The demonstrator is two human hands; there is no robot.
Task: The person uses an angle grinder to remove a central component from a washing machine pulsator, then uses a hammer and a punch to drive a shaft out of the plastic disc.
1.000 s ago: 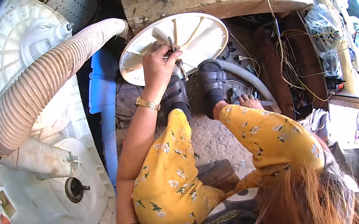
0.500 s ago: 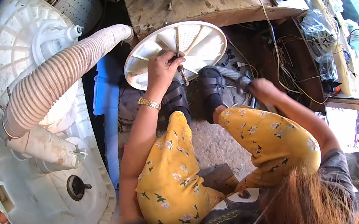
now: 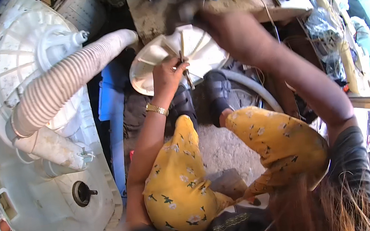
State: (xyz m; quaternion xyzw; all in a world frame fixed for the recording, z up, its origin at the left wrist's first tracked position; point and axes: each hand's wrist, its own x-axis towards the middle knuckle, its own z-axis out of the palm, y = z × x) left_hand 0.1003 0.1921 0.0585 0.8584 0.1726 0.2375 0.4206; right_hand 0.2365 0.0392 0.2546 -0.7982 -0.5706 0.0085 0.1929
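Note:
My left hand (image 3: 168,77) has its thumb and fingers closed round a slim metal rod (image 3: 190,81). The rod stands nearly upright in front of a round, white ribbed plastic disc (image 3: 148,68), which leans against the workbench beyond my feet. My right hand (image 3: 211,20) is raised over the bench edge and the disc, smeared by motion. It grips a dark, blurred tool (image 3: 179,16) with a blunt end; its exact kind is hidden by the blur. My right forearm covers part of the disc's right side.
A large white washing-machine tub (image 3: 54,204) with a ribbed hose (image 3: 63,81) stands at the left. Parts lie on the wooden workbench (image 3: 144,10). A grey hose (image 3: 263,91) curves over the floor by my right foot. Plastic bags and wires (image 3: 326,30) crowd the right.
My right hand has swung up and left from beside the right knee to above the disc, with the dark tool in it. My left hand still holds the rod.

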